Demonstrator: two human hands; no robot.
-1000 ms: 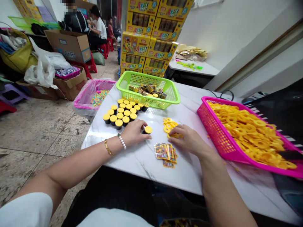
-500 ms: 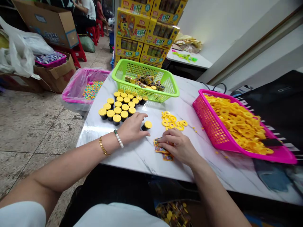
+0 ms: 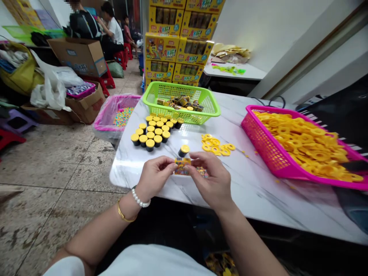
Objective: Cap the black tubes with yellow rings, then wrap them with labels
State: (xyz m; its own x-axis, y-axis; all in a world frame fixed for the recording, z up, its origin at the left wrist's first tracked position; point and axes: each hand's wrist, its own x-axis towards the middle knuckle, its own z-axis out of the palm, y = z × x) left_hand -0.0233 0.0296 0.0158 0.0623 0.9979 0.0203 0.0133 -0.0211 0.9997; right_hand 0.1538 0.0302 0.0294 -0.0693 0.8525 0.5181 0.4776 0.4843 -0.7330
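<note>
My left hand (image 3: 156, 176) and my right hand (image 3: 211, 180) hold one small printed sticker (image 3: 182, 166) between their fingertips, just above the marble table's (image 3: 258, 195) near edge. Right behind the sticker stands a single black cup with a yellow lid (image 3: 183, 150). More stickers (image 3: 202, 171) lie half hidden under my right hand. A cluster of several yellow-lidded cups (image 3: 153, 130) stands to the left, and loose yellow rings (image 3: 217, 145) lie to the right of the single cup.
A green basket (image 3: 207, 109) with wrapped items stands at the back, a pink basket (image 3: 263, 147) of yellow rings at the right. Beside the table sits a pink bin of coloured candy (image 3: 120, 115). Yellow boxes (image 3: 178, 48), cartons, bags and seated people fill the background.
My left hand let go of the single cup and my right hand left the rings, took a sticker from the pile, and both hands now pinch it near the table's edge.
</note>
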